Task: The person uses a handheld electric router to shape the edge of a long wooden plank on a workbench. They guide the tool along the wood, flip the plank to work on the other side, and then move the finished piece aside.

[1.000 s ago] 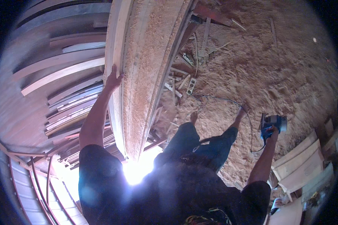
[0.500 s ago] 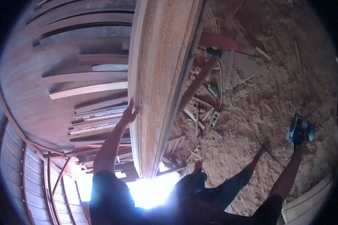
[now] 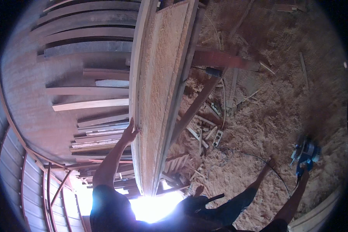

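A long wooden panel with raised edge strips runs up the middle, its surface dusted with sawdust. My left hand rests against its left edge, fingers stretched along the side and thumb on the rim. Far to the right, my right hand is wrapped round the blue handle of a corded circular saw. The saw hangs low beside me, apart from the panel, with its silver motor housing facing right. A dark cable trails from it across the floor.
Several planks lie in rows left of the panel. A brown trestle leg and reddish beam stand below it on the right. Offcuts and a power strip litter the sawdust-covered floor. My bare feet are lower down.
My right hand and the saw have moved down in view, and the saw has turned. My left hand appears slightly lower along the panel's edge. The whole view has shifted slightly.
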`<state>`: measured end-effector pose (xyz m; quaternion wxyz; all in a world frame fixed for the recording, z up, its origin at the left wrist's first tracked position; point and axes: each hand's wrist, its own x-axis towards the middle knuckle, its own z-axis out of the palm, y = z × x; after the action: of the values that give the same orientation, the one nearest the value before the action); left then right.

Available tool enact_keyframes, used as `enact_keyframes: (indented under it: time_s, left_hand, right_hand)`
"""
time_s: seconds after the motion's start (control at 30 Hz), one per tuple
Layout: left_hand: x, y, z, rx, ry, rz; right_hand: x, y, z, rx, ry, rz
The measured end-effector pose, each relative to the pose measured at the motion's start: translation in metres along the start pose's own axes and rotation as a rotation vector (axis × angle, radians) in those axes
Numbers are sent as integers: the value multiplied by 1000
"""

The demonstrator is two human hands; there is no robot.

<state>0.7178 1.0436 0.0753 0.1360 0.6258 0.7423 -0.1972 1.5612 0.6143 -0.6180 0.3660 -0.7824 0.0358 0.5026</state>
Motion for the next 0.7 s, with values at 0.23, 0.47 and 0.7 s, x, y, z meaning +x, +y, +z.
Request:
enact_keyframes:
  time_s: [0.23, 0.47, 0.7]
  left_hand:
    - [-2, 37, -43, 141, -22, -59]
    - [13, 45, -46, 140, 19, -21]
    - [7, 30, -1, 69, 93, -2]
  right_hand:
    - [-23, 6, -4, -274, -51, 94]
    - [-65, 11, 5, -217, 156, -128]
    - [-108, -27, -20, -1046, 168, -727]
